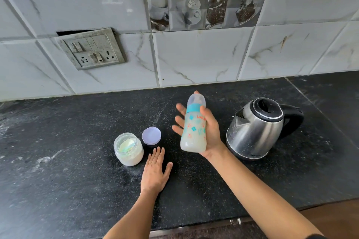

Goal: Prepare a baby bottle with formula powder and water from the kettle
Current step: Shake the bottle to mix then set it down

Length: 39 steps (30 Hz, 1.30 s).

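Observation:
My right hand point(210, 132) holds a capped baby bottle point(194, 128) above the counter, thumb over its front and fingers spread behind it. The bottle has a blue collar, a clear cap and milky white liquid inside. Flat on the black counter lies my left hand point(155, 170), fingers straight, just right of the open formula jar point(128, 148), which holds white powder and a scoop. The jar's lilac lid point(151, 135) lies behind the jar. A steel kettle point(258, 128) with a black handle stands to the right of the bottle.
The black stone counter point(68, 161) is dusted with white powder around the jar. A tiled wall rises behind, with a switch and socket plate point(91, 50) at the left. The counter's front edge runs along the bottom right.

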Each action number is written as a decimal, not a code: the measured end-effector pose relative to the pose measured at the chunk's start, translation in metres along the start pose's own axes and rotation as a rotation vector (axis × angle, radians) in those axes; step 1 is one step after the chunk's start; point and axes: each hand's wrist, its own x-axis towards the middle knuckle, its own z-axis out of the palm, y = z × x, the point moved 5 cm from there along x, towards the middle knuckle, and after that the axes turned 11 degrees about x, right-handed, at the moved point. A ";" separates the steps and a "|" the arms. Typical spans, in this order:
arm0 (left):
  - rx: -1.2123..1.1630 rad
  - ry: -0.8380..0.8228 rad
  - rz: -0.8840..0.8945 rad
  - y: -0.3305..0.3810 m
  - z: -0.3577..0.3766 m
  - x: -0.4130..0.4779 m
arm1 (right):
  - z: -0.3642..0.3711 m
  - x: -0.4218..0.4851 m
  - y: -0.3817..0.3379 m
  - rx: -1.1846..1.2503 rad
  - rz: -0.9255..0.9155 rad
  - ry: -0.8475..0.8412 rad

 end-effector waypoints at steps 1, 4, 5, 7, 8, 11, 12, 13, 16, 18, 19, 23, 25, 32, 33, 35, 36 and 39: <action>-0.004 -0.001 -0.001 0.000 0.000 0.000 | 0.000 0.004 -0.004 0.022 -0.024 -0.001; -0.007 0.003 -0.004 0.001 -0.001 0.000 | -0.001 0.005 0.001 0.005 0.049 -0.037; -0.004 -0.001 -0.003 0.001 -0.001 0.000 | -0.002 0.002 0.005 -0.035 0.080 -0.054; -0.010 0.004 -0.002 0.000 0.000 0.000 | -0.003 0.000 0.005 -0.079 0.093 -0.061; -0.019 0.011 0.002 0.000 0.000 0.000 | -0.003 0.002 0.002 -0.066 0.078 -0.048; -0.033 0.012 -0.003 -0.001 0.003 0.000 | -0.004 0.006 -0.008 -0.026 0.027 0.031; -0.026 0.008 -0.009 -0.001 0.002 0.000 | -0.005 0.006 -0.006 -0.027 0.040 0.022; -0.023 0.001 -0.010 -0.001 0.003 0.000 | -0.006 0.004 -0.003 -0.036 0.063 0.009; -0.020 -0.004 -0.009 -0.001 0.002 0.000 | -0.003 0.005 -0.003 -0.023 0.061 -0.017; -0.010 -0.012 -0.011 0.000 0.002 0.000 | -0.002 0.010 -0.013 0.081 -0.014 0.037; -0.013 -0.012 -0.010 0.000 0.002 0.000 | -0.003 0.011 -0.016 0.116 -0.029 0.058; -0.024 -0.003 -0.009 -0.001 0.003 0.001 | -0.010 0.001 -0.002 -0.011 0.078 0.041; -0.026 0.005 -0.007 -0.002 0.003 0.001 | -0.012 0.006 -0.007 -0.019 0.064 0.064; -0.022 -0.004 -0.012 -0.001 0.003 0.000 | -0.016 0.004 0.000 -0.056 0.086 0.076; -0.022 -0.002 -0.010 -0.002 0.003 0.001 | -0.013 0.006 -0.002 -0.049 0.075 0.071; -0.021 -0.002 -0.006 -0.001 0.003 0.001 | -0.014 0.014 -0.014 0.029 0.010 0.122; -0.020 -0.004 -0.007 0.000 0.003 0.001 | -0.013 0.015 -0.018 0.062 -0.011 0.143; -0.016 -0.007 -0.007 -0.002 0.003 0.001 | -0.014 0.010 -0.006 0.005 0.051 0.091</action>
